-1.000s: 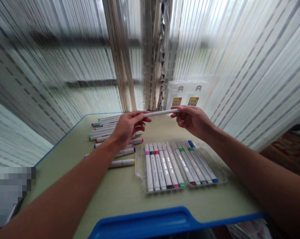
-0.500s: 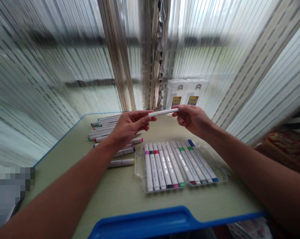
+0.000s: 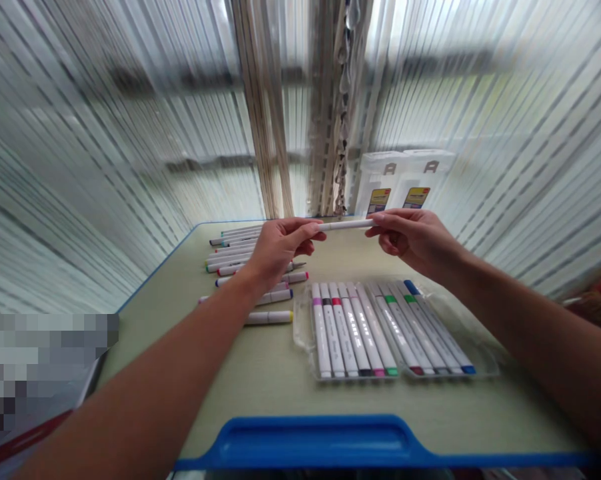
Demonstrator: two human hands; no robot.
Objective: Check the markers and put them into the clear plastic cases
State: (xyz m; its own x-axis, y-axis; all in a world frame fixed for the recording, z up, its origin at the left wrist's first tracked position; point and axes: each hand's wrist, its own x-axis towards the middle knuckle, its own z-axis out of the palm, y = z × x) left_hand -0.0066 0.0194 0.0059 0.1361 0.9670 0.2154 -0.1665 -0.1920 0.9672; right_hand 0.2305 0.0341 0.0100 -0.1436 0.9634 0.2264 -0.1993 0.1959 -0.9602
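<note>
Above the desk [image 3: 260, 380], just past the far edge of the clear case [image 3: 302, 333], a white marker [image 3: 348, 225] is held nearly level. The left hand [image 3: 283, 250] pinches its left end between thumb and fingers, and the right hand's [image 3: 413, 233] grip pinches the other end; holding only the ends leaves the middle bare and probably steadies the marker against tilting.

Inside the case, a row of markers [image 3: 353, 330] lies side by side in two groups, apparently kept parallel by its shallow walls, with coloured ends toward the person. Left of the case, loose markers [image 3: 235, 251] lie roughly crosswise to that row, perhaps spread for easy picking; one shows a pointed tip, and the left forearm hides some. Beyond the case, two clear boxes [image 3: 420, 180] stand upright before the curtain [image 3: 205, 127], seemingly out of the hands' way.
</note>
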